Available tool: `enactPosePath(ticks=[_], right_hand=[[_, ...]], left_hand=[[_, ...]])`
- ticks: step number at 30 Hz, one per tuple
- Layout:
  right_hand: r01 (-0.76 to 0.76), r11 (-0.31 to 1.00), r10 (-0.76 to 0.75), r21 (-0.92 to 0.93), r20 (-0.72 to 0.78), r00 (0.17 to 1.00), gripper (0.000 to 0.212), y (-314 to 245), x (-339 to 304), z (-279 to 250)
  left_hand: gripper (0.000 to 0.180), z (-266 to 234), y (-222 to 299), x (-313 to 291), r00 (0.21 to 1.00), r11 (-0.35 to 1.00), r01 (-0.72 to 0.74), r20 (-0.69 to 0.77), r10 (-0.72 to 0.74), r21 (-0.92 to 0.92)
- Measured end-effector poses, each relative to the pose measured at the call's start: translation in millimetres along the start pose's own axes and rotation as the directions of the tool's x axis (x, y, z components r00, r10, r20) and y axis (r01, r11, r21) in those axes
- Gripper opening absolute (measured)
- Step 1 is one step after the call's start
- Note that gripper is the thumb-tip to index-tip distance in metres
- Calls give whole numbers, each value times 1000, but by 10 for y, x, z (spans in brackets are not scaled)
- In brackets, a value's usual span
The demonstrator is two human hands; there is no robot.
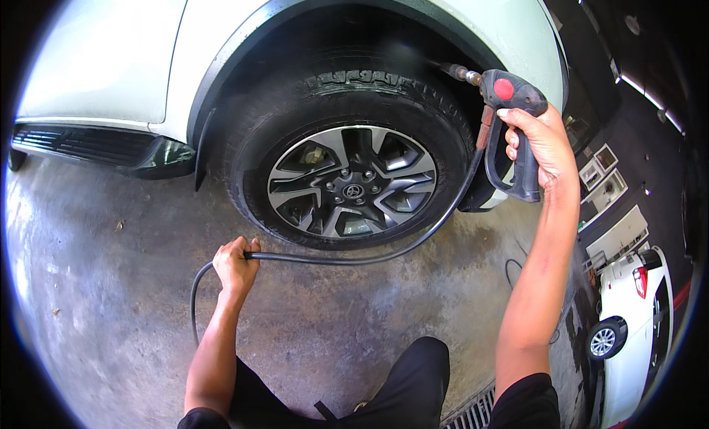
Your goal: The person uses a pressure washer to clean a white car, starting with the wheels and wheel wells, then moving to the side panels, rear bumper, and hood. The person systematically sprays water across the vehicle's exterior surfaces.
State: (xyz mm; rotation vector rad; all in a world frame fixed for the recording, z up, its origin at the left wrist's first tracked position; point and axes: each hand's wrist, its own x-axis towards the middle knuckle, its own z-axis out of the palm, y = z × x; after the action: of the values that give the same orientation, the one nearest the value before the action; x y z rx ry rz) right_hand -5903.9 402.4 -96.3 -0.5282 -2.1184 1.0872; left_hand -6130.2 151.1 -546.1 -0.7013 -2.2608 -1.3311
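Observation:
My right hand (543, 144) is closed round the grip of a black pressure washer gun (526, 96) with a red round spot on its side. The gun is raised at the right of the wheel arch. Its nozzle (461, 73) points left, and a faint mist (406, 53) shows ahead of it, over the top of the tyre (354, 100). From the gun a black hose (399, 252) curves down below the wheel (353, 189). Low on the left, my left hand (236, 265) is wrapped round that hose, which hangs on down behind my forearm.
A white car's fender (214, 30) surrounds the dark wheel arch, with a black side step (103, 148) at left. The concrete floor (148, 281) looks wet. A floor drain grate (473, 413) lies near my knee. Another white car (628, 340) stands at far right.

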Motion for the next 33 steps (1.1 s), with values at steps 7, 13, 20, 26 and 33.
enactPosePath(ticks=[7, 13, 20, 26, 33], right_hand=[[75, 995, -79, -68, -65, 995, 28, 24, 14, 297], [250, 966, -247, -66, 45, 968, 49, -5, -111, 730], [330, 933, -306, -143, 167, 937, 57, -107, -170, 944], [341, 935, -307, -91, 268, 913, 54, -97, -210, 911], [367, 929, -349, -46, 222, 910, 50, 84, -226, 1027]], left_hand=[[38, -33, -77, 34, 1000, 1000, -4, -28, 3, -8], [38, -57, -197, 83, 1000, 999, 8, -20, -7, 42], [39, -113, -253, 23, 1000, 1000, -1, -17, 2, 10], [41, -149, -305, 57, 999, 998, 46, -3, -46, 38], [41, -184, -293, 75, 997, 996, 43, 57, -47, 76]])
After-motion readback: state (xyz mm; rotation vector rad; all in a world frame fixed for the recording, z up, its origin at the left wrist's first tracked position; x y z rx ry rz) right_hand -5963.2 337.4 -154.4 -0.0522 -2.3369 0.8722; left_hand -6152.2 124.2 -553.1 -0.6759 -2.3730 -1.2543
